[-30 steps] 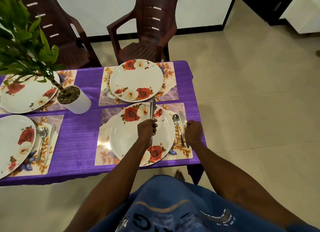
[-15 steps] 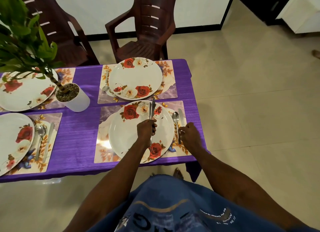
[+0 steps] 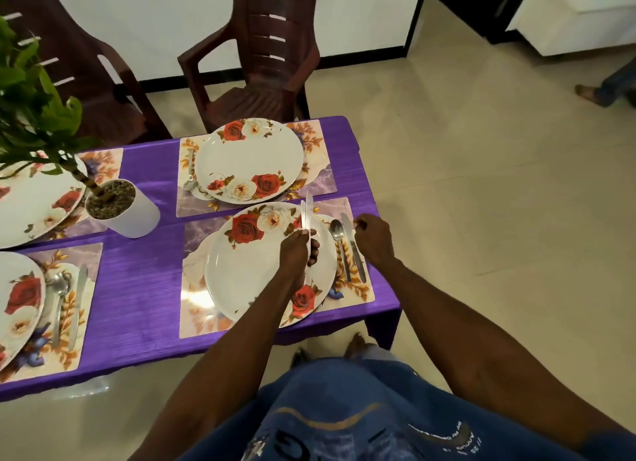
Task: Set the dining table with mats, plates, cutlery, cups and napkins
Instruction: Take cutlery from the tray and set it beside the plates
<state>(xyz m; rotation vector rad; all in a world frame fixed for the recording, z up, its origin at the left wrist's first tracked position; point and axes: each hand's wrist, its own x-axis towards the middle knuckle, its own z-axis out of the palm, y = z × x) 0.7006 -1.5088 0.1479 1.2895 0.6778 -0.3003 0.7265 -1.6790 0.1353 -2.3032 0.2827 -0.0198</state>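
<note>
We see four place settings on the purple table [image 3: 144, 309]. The near-right mat [image 3: 192, 309] carries a rose-patterned plate [image 3: 247, 274], with a spoon [image 3: 339, 243] and a table knife [image 3: 352, 247] lying side by side on its right. The far-right plate [image 3: 247, 161] has a spoon [image 3: 190, 175] on its left. The near-left plate [image 3: 17, 305] has a spoon [image 3: 58, 299] and knife [image 3: 77, 305] beside it. Two knives [image 3: 305, 216] stand upright over the near-right plate.
</note>
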